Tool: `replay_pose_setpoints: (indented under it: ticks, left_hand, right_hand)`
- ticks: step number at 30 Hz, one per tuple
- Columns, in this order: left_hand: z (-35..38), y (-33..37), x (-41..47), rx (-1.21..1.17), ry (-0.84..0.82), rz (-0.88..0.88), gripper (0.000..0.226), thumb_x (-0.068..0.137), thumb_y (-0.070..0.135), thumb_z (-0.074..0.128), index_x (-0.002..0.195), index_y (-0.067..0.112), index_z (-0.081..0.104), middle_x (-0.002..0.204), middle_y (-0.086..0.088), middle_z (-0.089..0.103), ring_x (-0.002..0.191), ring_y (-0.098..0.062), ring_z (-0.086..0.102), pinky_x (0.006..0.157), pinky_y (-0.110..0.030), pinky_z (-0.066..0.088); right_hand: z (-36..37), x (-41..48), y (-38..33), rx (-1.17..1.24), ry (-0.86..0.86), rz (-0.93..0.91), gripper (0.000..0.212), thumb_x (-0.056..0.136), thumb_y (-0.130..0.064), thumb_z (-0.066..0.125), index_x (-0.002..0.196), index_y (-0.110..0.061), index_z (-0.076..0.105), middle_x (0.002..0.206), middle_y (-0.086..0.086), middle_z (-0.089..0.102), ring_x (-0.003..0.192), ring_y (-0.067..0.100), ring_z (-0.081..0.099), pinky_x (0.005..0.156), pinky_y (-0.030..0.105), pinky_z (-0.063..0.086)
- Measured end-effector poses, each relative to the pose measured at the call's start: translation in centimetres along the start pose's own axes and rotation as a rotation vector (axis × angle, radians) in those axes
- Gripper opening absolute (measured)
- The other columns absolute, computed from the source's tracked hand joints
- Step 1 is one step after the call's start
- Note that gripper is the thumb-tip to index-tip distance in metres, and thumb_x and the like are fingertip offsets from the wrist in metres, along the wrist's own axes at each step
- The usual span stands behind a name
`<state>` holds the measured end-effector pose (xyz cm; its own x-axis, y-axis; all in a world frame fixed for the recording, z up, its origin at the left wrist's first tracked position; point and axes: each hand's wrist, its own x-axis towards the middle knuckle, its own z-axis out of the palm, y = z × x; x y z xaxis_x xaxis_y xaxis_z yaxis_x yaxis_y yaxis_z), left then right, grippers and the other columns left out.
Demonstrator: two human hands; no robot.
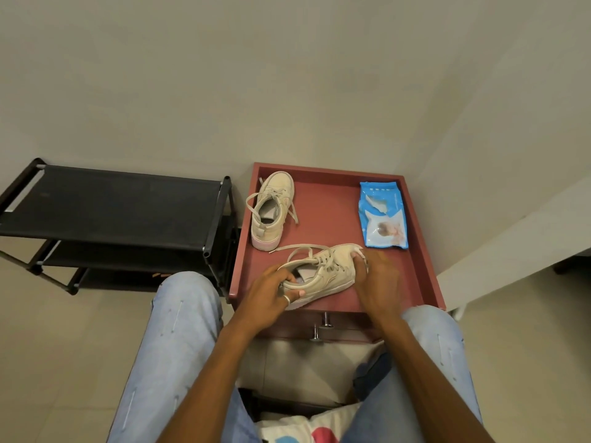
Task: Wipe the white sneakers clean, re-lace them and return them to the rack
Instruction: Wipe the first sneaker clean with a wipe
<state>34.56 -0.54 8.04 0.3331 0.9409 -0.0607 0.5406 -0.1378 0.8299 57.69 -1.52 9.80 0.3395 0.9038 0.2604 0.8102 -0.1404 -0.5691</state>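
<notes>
On the near part of the red cabinet top (323, 219), the near sneaker (332, 270) lies on its side, toe to the right, with its laces (300, 251) loose and trailing left.

- Left hand (271, 298): fingers curled into the collar at the heel, thumb along the sole edge, gripping the shoe.
- Right hand (379, 282): fingers curled over the toe cap. A bit of white shows under them; cannot tell whether it is a wipe.
- Second sneaker (271, 212): upright at the far left of the top, toe away, laces undone.
- Blue wipes pack (382, 215): flat at the far right, apart from both shoes.
- Black shoe rack (112, 212): on the floor, just left of the cabinet.
</notes>
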Motion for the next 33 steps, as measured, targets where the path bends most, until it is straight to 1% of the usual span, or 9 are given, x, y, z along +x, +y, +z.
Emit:
replay_pose_setpoints:
  ticks: [5,8,14,18,22,24,27,30,33]
  left_hand:
    - [-0.3,0.3,0.0,-0.173,0.019,-0.087,0.012,0.09,0.025,0.075,0.09,0.025,0.064,0.102,0.011,0.062,0.085,0.001,0.057,0.07,-0.011,0.042]
    - [-0.8,1.2,-0.4,-0.375,0.009,-0.158,0.01,0.093,0.026,0.072,0.096,0.019,0.066,0.097,0.007,0.07,0.082,0.003,0.062,0.071,-0.012,0.048]
    - [-1.7,2.1,-0.9,-0.605,-0.064,-0.323,0.02,0.096,0.037,0.068,0.103,0.019,0.064,0.106,-0.004,0.071,0.098,-0.023,0.066,0.078,-0.042,0.058]
    - [-2.3,2.7,-1.2,-0.686,-0.044,-0.412,0.022,0.099,0.044,0.06,0.106,0.023,0.064,0.113,-0.005,0.07,0.106,-0.027,0.067,0.084,-0.057,0.06]
    - [-2.6,3.2,-1.2,-0.715,-0.027,-0.417,0.027,0.1,0.047,0.057,0.105,0.022,0.065,0.109,-0.006,0.073,0.103,-0.029,0.07,0.083,-0.059,0.059]
    - [-2.6,3.4,-1.2,-0.703,-0.022,-0.422,0.028,0.099,0.047,0.058,0.106,0.021,0.065,0.108,-0.007,0.073,0.103,-0.03,0.07,0.084,-0.059,0.059]
    - [-2.6,3.4,-1.0,-0.717,0.007,-0.443,0.023,0.102,0.041,0.057,0.109,0.02,0.064,0.109,-0.009,0.073,0.101,-0.028,0.069,0.086,-0.059,0.058]
    - [-2.5,3.0,-0.7,-0.695,0.025,-0.465,0.018,0.105,0.021,0.049,0.112,0.024,0.065,0.108,-0.008,0.073,0.097,-0.026,0.069,0.082,-0.052,0.059]
    - [-2.4,2.9,-0.4,-0.718,0.055,-0.498,0.024,0.106,0.02,0.046,0.111,0.029,0.068,0.101,-0.003,0.074,0.087,-0.019,0.068,0.063,-0.035,0.058]
  right_hand:
    - [-1.5,-1.9,-0.9,0.129,0.021,0.022,0.025,0.099,-0.024,0.055,0.115,-0.01,0.07,0.102,0.007,0.07,0.092,0.02,0.063,0.076,0.029,0.049]
    - [-2.0,-2.9,-1.4,0.151,0.045,0.014,0.025,0.097,-0.014,0.058,0.118,-0.006,0.069,0.106,0.009,0.071,0.095,0.023,0.065,0.08,0.024,0.045]
    - [-3.0,-4.3,-2.8,0.249,0.031,0.006,0.028,0.102,-0.025,0.05,0.124,-0.019,0.066,0.101,-0.008,0.071,0.086,0.007,0.065,0.072,0.02,0.054]
    - [-3.0,-5.6,-3.7,0.283,0.004,-0.056,0.028,0.101,-0.024,0.051,0.126,-0.018,0.063,0.103,-0.001,0.072,0.083,0.009,0.067,0.068,0.01,0.05]
    - [-2.1,-6.8,-5.4,0.293,-0.072,-0.212,0.028,0.102,-0.027,0.046,0.13,-0.032,0.048,0.134,0.004,0.06,0.116,0.022,0.062,0.087,0.036,0.057]
    - [-1.5,-7.1,-6.4,0.274,-0.112,-0.248,0.032,0.102,-0.034,0.039,0.134,-0.037,0.039,0.147,0.002,0.049,0.127,0.021,0.055,0.091,0.036,0.056]
    - [-0.1,-7.4,-7.2,0.216,-0.131,-0.362,0.046,0.104,-0.038,0.03,0.144,-0.017,0.041,0.157,0.006,0.033,0.14,0.02,0.04,0.1,0.034,0.05]
    - [1.2,-8.0,-7.5,0.024,-0.168,-0.493,0.044,0.098,-0.021,0.055,0.139,-0.007,0.045,0.155,0.016,0.035,0.136,0.028,0.044,0.087,0.034,0.056]
    - [2.2,-8.6,-7.3,-0.145,-0.242,-0.645,0.056,0.079,-0.003,0.075,0.128,-0.008,0.047,0.147,0.021,0.044,0.143,0.029,0.029,0.098,0.036,0.05]
